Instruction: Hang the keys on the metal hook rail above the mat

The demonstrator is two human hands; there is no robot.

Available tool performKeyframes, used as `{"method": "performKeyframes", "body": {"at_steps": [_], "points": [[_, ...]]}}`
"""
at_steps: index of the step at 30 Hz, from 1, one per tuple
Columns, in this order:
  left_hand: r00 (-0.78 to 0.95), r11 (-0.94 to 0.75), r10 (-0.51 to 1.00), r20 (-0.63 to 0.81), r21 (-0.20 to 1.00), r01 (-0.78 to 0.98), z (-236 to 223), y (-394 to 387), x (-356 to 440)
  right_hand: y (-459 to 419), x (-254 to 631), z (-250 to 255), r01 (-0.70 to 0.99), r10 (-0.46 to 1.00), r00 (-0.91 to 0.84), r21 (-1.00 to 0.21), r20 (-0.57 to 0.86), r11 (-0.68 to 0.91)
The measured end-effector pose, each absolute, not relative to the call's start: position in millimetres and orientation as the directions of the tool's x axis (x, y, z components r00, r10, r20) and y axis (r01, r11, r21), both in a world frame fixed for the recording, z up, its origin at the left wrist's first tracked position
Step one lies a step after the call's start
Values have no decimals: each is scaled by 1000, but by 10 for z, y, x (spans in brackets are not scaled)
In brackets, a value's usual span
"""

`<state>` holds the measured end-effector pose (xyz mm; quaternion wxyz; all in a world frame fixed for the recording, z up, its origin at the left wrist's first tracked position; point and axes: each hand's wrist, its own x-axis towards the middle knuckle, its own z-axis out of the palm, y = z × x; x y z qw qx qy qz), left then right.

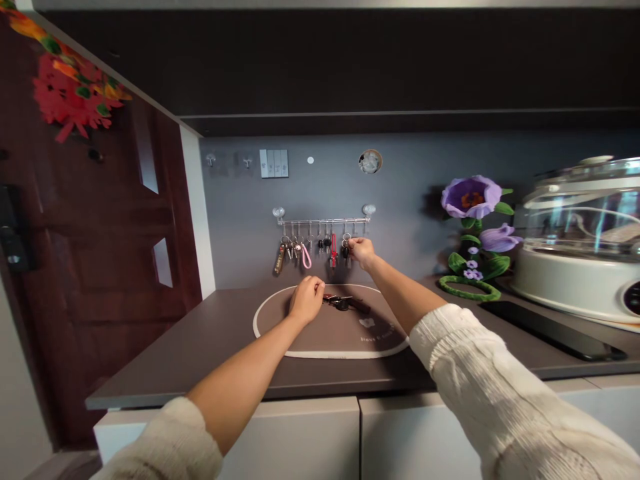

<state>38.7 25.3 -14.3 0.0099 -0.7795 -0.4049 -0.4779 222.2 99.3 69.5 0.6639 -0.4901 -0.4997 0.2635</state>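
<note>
A hook rail (324,221) on the grey wall carries several bunches of keys, among them a pink loop strap (306,257), a red strap (333,248) and a brown fob (279,260). At the rail's right end, my right hand (362,252) pinches a bunch of keys (345,251) just under a hook; whether its ring sits on the hook I cannot tell. My left hand (307,298) is low over the brown mat (325,337), fingers curled together, their grip hidden. Beside it on the mat lies a dark pile of keys (345,303).
To the right are a crocheted purple flower (471,198), a black phone-like slab (553,330) and a white appliance with a clear cover (575,267). A dark shelf (320,67) overhangs the counter (200,353). A red-brown door (95,287) stands at left.
</note>
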Motion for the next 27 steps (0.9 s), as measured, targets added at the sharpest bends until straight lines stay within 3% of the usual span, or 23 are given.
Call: {"method": "performKeyframes", "body": {"at_steps": [8,17,27], "points": [[210,-668,623,754,372,645,-145,281,371,813,2218,670,77,864,369,-938,342,338],[219,-673,627,748,379,635,-140,288,355,545,2182,589,216,825,407,-919,392,330],[291,-691,648,704,382,614,-149,301,332,92,2031,262,417,841,105,-791,531,448]]}}
